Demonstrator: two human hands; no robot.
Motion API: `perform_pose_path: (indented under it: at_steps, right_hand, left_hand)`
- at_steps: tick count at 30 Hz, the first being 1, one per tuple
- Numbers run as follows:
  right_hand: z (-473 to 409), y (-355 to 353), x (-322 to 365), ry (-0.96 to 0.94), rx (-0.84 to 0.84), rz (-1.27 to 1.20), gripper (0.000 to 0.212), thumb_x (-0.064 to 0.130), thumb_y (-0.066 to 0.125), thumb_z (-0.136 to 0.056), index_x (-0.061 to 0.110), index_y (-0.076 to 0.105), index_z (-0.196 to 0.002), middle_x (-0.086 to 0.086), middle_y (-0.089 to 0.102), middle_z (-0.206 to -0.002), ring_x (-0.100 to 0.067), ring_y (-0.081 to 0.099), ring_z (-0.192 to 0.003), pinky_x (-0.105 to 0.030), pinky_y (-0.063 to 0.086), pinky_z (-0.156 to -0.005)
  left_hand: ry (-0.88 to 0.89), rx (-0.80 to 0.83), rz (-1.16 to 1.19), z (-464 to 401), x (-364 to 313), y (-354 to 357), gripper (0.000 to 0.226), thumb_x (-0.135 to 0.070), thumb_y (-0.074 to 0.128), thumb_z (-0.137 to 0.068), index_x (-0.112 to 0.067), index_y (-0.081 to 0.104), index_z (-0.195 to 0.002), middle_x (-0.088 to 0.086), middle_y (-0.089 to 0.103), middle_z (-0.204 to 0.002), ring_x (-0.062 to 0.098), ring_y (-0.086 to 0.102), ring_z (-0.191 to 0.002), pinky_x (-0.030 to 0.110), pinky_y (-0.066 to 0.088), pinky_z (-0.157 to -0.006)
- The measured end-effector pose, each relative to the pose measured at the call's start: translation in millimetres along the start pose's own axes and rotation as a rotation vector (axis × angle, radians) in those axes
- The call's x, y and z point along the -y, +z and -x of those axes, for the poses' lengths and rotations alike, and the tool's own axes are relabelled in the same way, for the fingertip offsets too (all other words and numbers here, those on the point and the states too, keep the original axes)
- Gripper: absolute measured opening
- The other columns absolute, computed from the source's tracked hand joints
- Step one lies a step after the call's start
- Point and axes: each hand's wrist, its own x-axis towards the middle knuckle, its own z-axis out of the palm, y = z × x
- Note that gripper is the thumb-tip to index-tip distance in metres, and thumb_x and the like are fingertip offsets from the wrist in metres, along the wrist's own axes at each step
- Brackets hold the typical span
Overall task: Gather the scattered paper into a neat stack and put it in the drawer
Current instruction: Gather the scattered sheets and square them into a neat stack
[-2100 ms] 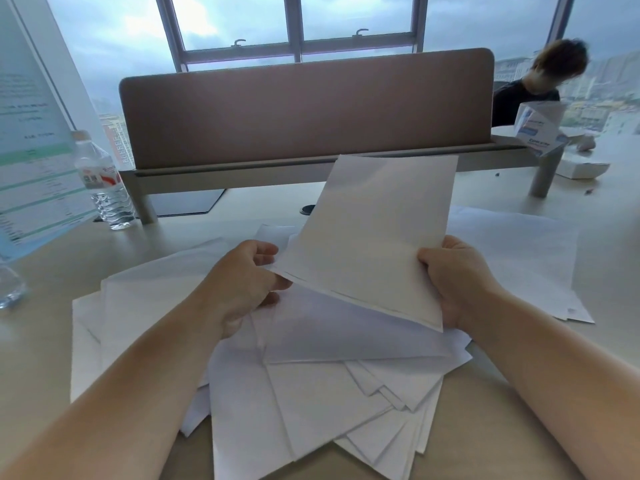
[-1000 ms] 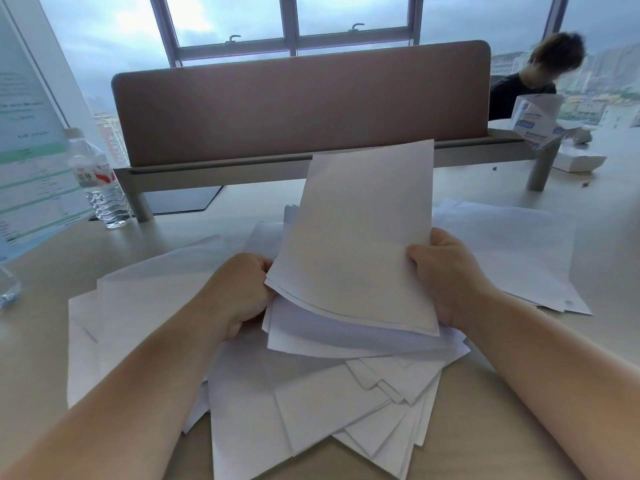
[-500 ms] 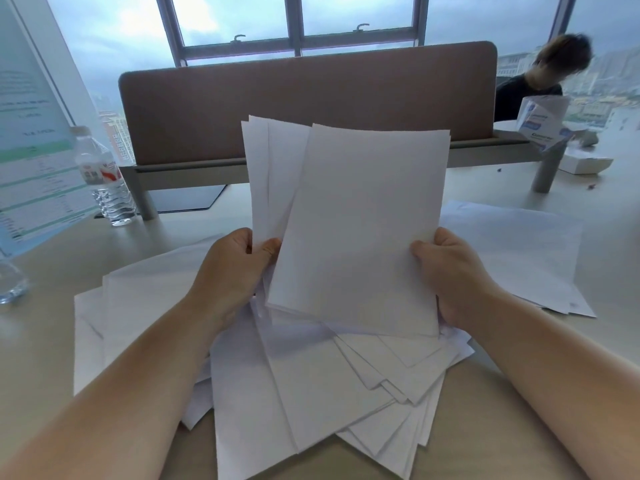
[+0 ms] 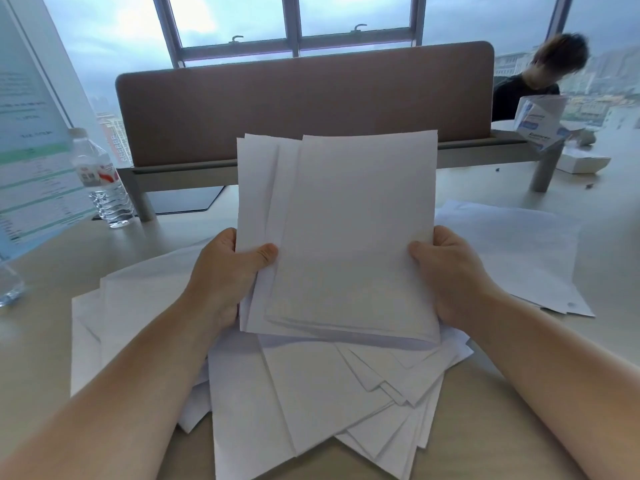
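Both hands hold a sheaf of paper (image 4: 349,233) upright above the desk (image 4: 519,393): left hand (image 4: 225,275) pinches its left edge, thumb in front; right hand (image 4: 446,271) grips the right edge. Loose sheets (image 4: 311,393) lie fanned underneath. No drawer visible.

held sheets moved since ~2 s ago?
Yes. The held sheets tipped up from a low slant to nearly upright; their top edge now overlaps the brown divider. Both hands grip their sides.
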Motion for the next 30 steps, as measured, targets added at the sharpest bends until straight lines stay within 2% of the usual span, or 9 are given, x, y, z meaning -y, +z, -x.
perform_pose_path:
  at_steps: [4, 6, 9, 12, 15, 19, 22, 25, 30]
  right_hand:
    - [1, -1, -1, 0.005, 0.024, 0.018, 0.021, 0.006, 0.055, -0.089, 0.013, 0.07, -0.102, -0.016, 0.075, -0.099, -0.043, 0.071, -0.096, -0.062, 0.059, -0.082]
    - [2, -1, -1, -0.016, 0.03, 0.079, 0.022, 0.005, 0.057, -0.086, 0.016, 0.069, -0.101, -0.012, 0.075, -0.098, -0.04, 0.072, -0.092, -0.06, 0.06, -0.081]
    - [3, -2, -1, -0.087, 0.019, 0.298, 0.028, 0.01, 0.057, -0.079, 0.024, 0.066, -0.101, -0.002, 0.073, -0.096, -0.03, 0.07, -0.089, -0.054, 0.061, -0.081]
    - [7, -2, 2, -0.161, 0.0, 0.432, 0.036, 0.01, 0.057, -0.08, 0.028, 0.063, -0.11, 0.005, 0.071, -0.098, -0.023, 0.066, -0.089, -0.046, 0.058, -0.083]
    - [10, -4, 6, -0.205, -0.021, 0.436, 0.038, 0.006, 0.059, -0.081, 0.028, 0.064, -0.111, 0.008, 0.071, -0.096, -0.019, 0.066, -0.088, -0.04, 0.057, -0.08]
    - [8, -5, 7, -0.203, -0.058, 0.388, 0.042, 0.005, 0.06, -0.079, 0.027, 0.067, -0.115, 0.007, 0.073, -0.095, -0.018, 0.068, -0.086, -0.035, 0.057, -0.075]
    - [5, -4, 5, -0.154, -0.054, 0.354, 0.041, 0.011, 0.06, -0.074, 0.026, 0.068, -0.112, 0.004, 0.074, -0.095, -0.023, 0.07, -0.087, -0.043, 0.061, -0.079]
    - [4, -2, 4, -0.127, -0.029, 0.349, 0.036, 0.007, 0.058, -0.078, 0.024, 0.067, -0.108, 0.0, 0.073, -0.097, -0.027, 0.069, -0.09, -0.045, 0.061, -0.08]
    - [3, -2, 0, -0.126, -0.028, 0.369, 0.025, 0.011, 0.056, -0.079, 0.021, 0.064, -0.1, -0.002, 0.072, -0.095, -0.029, 0.068, -0.089, -0.051, 0.06, -0.083]
  left_hand:
    - [0.009, 0.013, -0.107, 0, 0, -1, 0.048, -0.04, 0.091, -0.067, -0.023, 0.068, -0.105, 0.0, 0.079, -0.104, 0.03, 0.076, -0.096, 0.054, 0.061, -0.086]
    - [0.068, 0.005, -0.198, 1, 1, 1, 0.034, -0.035, 0.089, -0.079, -0.023, 0.068, -0.103, -0.003, 0.077, -0.101, 0.023, 0.074, -0.093, 0.043, 0.06, -0.081]
    - [0.121, -0.039, -0.41, 7, -2, 7, 0.013, -0.036, 0.067, -0.098, -0.022, 0.066, -0.097, -0.007, 0.071, -0.096, 0.014, 0.066, -0.086, 0.028, 0.048, -0.067]
    - [0.118, -0.047, -0.509, 7, -3, 8, 0.032, -0.033, 0.052, -0.1, -0.006, 0.068, -0.094, 0.011, 0.07, -0.091, 0.026, 0.063, -0.082, 0.032, 0.042, -0.063]
    - [0.089, -0.075, -0.539, 5, -2, 4, 0.036, -0.029, 0.05, -0.097, 0.003, 0.067, -0.098, 0.021, 0.069, -0.099, 0.027, 0.057, -0.076, 0.035, 0.038, -0.061]
    - [0.107, -0.072, -0.571, 5, -3, 4, 0.038, -0.033, 0.053, -0.101, 0.002, 0.068, -0.096, 0.02, 0.07, -0.097, 0.031, 0.061, -0.081, 0.033, 0.039, -0.061]
    - [0.115, -0.062, -0.568, 6, -3, 3, 0.04, -0.035, 0.054, -0.103, 0.002, 0.068, -0.096, 0.02, 0.07, -0.096, 0.033, 0.062, -0.083, 0.033, 0.04, -0.061]
    - [0.132, -0.051, -0.564, 8, -5, 3, 0.041, -0.038, 0.058, -0.101, 0.002, 0.066, -0.093, 0.019, 0.069, -0.092, 0.032, 0.06, -0.077, 0.034, 0.039, -0.06]
    - [0.099, -0.048, -0.502, 12, -9, 4, 0.039, -0.043, 0.065, -0.097, -0.008, 0.063, -0.081, 0.007, 0.07, -0.083, 0.029, 0.064, -0.076, 0.038, 0.046, -0.066]
